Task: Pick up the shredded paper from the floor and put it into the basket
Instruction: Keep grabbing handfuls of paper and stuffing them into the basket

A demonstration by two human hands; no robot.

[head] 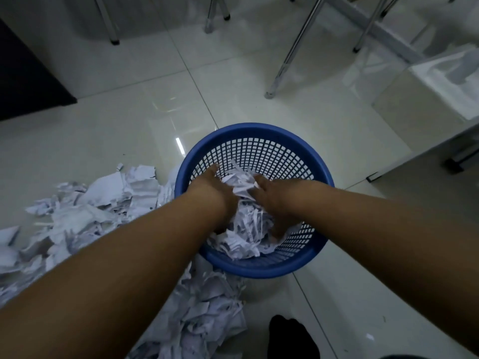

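A round blue plastic basket [259,130] with a mesh wall stands on the tiled floor in the middle of the view. Both my hands reach down inside it. My left hand [212,187] and my right hand [272,198] press a bunch of white shredded paper [246,224] between them, above more shreds lying in the basket's bottom. The fingertips are partly buried in the paper. A large loose pile of shredded paper [103,203] spreads over the floor to the left of the basket and in front of it [207,320].
Metal chair legs [287,60] stand beyond the basket. A white cabinet or table edge [427,125] is at the right, a dark block of furniture [26,81] at the far left. A black sock or foot [287,335] shows at the bottom.
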